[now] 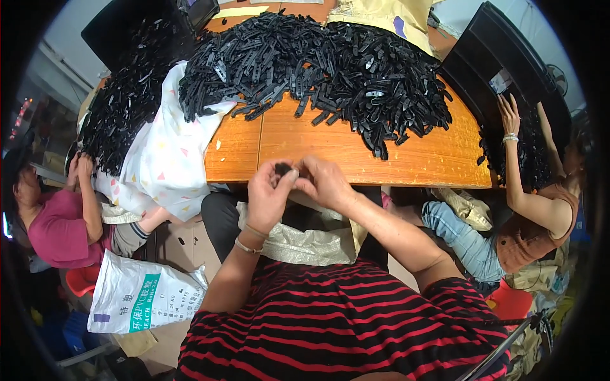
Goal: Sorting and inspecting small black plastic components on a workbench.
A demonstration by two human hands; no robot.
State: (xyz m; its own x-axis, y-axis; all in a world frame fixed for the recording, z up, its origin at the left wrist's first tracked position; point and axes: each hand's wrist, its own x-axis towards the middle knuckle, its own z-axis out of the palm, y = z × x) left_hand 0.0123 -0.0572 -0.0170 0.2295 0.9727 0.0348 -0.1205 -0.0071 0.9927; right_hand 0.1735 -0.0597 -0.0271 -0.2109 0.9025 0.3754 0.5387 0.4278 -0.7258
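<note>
Both my hands meet just off the near edge of the wooden table, above a woven sack on my lap. My left hand is closed around a small black plastic part, its tip showing between thumb and fingers. Right beside it my right hand has thumb and fingers drawn together; what they pinch, if anything, is hidden. Beyond them a large heap of black plastic parts is spread across the table's far half.
A patterned white cloth drapes over the table's left side. Co-workers sit at left and right, their hands at black parts and a black bin. A white printed sack lies at lower left; a yellowish sack stands behind the heap.
</note>
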